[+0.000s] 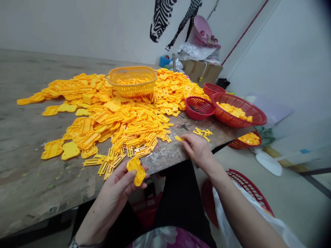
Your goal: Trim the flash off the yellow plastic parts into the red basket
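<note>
My left hand (124,182) is closed on a yellow plastic plate (136,171) with wavy edges, thumb on its face, just off the table's front edge. Over the tabletop to the right, my right hand (197,150) pinches a small yellow plastic piece (178,138) between thumb and fingertips. Beside that hand lie several tiny yellow connector pieces (203,132). Left of it spreads a heap of slim yellow frame strips (141,131). Broader yellow plates (71,150) like the one I hold lie farther left.
A yellow basket (131,90) sits on the heap. Red baskets (199,115) stand at the right, one with dark bits, and a large red basket (256,119) holds yellow parts. Below right are a red bin (258,193) with a white bag and a white scoop (269,162).
</note>
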`<move>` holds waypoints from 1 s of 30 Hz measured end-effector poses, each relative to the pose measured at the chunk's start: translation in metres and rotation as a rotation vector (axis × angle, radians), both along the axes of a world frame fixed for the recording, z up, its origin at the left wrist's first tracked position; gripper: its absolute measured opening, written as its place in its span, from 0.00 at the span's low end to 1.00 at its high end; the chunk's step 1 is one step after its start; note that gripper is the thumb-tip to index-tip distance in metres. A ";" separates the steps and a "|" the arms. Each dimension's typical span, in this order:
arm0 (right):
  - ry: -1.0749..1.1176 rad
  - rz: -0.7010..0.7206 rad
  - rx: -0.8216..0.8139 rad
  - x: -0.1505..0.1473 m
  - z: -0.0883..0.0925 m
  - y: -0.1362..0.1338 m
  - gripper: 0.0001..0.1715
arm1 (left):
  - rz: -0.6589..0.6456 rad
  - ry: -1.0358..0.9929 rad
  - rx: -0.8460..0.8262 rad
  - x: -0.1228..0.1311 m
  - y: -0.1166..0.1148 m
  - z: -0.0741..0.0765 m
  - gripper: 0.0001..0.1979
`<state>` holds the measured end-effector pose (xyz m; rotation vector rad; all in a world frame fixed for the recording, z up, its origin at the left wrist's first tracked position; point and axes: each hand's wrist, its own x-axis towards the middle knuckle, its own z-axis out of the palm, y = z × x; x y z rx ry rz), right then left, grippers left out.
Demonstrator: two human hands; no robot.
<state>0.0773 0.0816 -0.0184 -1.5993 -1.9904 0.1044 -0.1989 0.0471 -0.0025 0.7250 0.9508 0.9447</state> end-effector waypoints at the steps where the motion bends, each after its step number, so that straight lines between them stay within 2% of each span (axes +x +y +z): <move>1: -0.020 -0.033 -0.001 0.008 -0.001 0.002 0.11 | 0.007 0.005 -0.005 0.000 0.000 0.000 0.15; 7: -0.188 -0.205 -0.029 0.044 -0.005 0.016 0.12 | 0.023 0.022 -0.034 0.001 0.001 0.001 0.16; 17: -0.319 -0.325 -0.055 0.069 -0.006 0.041 0.12 | 0.027 0.052 -0.066 0.000 0.000 -0.002 0.17; 23: -0.395 -0.329 -0.073 0.087 -0.003 0.056 0.12 | 0.008 0.060 -0.054 0.000 0.002 -0.004 0.16; 30: -0.429 -0.271 -0.103 0.096 -0.006 0.062 0.12 | -0.007 0.048 -0.042 -0.001 0.002 -0.005 0.16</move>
